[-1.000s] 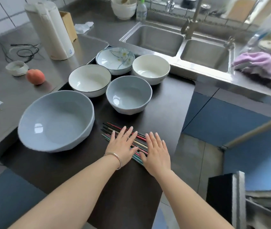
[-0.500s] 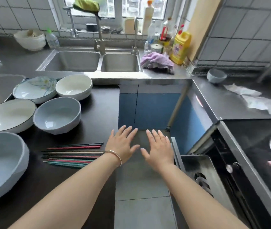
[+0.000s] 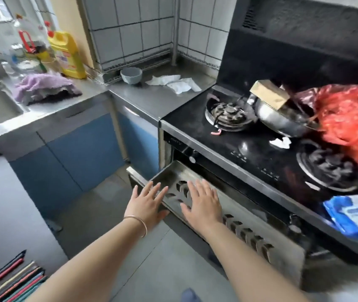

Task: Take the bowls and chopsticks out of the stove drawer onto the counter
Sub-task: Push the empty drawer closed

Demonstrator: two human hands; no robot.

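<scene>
Chopsticks (image 3: 10, 282) on dark counter (image 3: 3, 214) — drawer (image 3: 234, 214) open under stove (image 3: 261, 149).

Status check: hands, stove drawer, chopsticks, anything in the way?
Both hands open, left hand and right hand over the pulled-out stove drawer. Chopsticks on counter. Nothing blocking.

Both hands reach toward the open stove drawer (image 3: 195, 182), a metal tray with slotted holes pulled out below the black stove (image 3: 261, 153). The left hand (image 3: 148, 202) is spread, fingers straight, over the drawer's front edge; the right hand (image 3: 204, 202) is spread flat over the tray beside it. A thin bracelet (image 3: 137, 222) circles the left wrist. The coloured chopsticks (image 3: 12, 282) lie in a bundle on the dark table (image 3: 1, 214) at lower left. A small grey bowl (image 3: 131, 75) stands in the far corner near crumpled paper (image 3: 177, 83). A red plastic bag (image 3: 352, 118) and a steel pan (image 3: 282, 118) sit on the stove.
</scene>
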